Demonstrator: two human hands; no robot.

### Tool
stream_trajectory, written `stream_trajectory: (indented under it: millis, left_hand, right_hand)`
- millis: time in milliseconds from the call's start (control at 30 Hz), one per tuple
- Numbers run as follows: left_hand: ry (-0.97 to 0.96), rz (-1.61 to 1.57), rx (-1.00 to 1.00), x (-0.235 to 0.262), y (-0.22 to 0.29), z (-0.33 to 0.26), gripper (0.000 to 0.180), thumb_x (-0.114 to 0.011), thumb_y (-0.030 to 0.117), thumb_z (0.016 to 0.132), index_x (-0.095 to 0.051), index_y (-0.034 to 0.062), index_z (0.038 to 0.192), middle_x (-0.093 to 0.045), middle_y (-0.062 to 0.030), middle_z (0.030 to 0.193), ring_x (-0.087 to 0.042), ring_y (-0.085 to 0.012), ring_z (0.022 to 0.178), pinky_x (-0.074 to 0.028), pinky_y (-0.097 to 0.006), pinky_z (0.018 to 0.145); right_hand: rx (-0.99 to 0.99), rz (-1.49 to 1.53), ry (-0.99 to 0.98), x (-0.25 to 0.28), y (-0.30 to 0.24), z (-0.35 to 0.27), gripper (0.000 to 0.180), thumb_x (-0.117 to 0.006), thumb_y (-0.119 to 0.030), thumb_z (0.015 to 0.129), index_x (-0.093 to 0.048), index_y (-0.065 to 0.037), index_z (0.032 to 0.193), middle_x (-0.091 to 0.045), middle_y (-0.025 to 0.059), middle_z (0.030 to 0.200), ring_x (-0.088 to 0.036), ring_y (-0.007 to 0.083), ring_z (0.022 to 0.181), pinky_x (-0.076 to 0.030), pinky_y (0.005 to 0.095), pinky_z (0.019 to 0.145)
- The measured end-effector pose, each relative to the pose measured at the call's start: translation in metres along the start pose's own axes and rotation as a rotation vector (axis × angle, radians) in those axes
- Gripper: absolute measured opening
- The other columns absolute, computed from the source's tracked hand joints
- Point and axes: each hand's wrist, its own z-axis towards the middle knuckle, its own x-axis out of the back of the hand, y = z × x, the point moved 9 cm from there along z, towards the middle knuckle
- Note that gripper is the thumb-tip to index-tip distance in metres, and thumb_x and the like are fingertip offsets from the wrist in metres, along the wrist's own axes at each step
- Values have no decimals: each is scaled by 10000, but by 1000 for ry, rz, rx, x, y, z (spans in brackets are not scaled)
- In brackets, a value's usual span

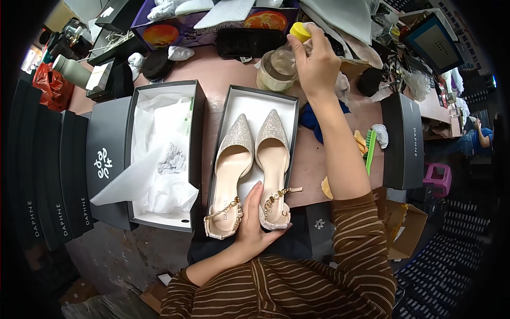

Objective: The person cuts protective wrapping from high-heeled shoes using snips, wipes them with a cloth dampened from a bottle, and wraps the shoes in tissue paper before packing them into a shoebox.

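A pair of glittery silver pointed shoes [254,159] lies side by side in an open shoe box [234,98], toes pointing away, cream insoles up, with gold chain straps at the heels (those hang over the near rim). Beyond the box stands a clear glass bottle [277,69], tilted, with a yellow cap [300,32].
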Motion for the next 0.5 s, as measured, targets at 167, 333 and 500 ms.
stream_trajectory:
  millis: [167, 333, 500]
  left_hand:
    - [-55, -165, 165, -7, -14, 5, 834, -786, 108, 683, -309, -12, 1356, -427, -211, 1301, -477, -332, 1181, -407, -359, 982]
    - [-64, -285, 234, -4, -23, 1, 759, -798, 99, 660, -371, 2, 1279, -493, -152, 1185, -541, -267, 1047, -438, -334, 912]
    - [-18, -304, 227, -4, -24, 1, 695, -804, 92, 626, -416, 19, 1198, -507, -109, 1089, -541, -218, 948, -444, -308, 859]
  right_hand:
    - [-405, 374, 348, 54, 87, 0, 267, -614, -282, 913, -555, -41, 1014, -588, 46, 735, -519, 115, 526, -438, 239, 456]
    - [-1027, 1102, 479, 47, 154, -30, 266, -558, -285, 945, -495, -36, 1016, -581, 67, 805, -535, 105, 521, -452, 216, 441]
    - [-998, 1086, 434, 43, 146, -25, 250, -521, -275, 964, -469, -40, 1032, -566, 62, 828, -542, 106, 516, -465, 218, 438]
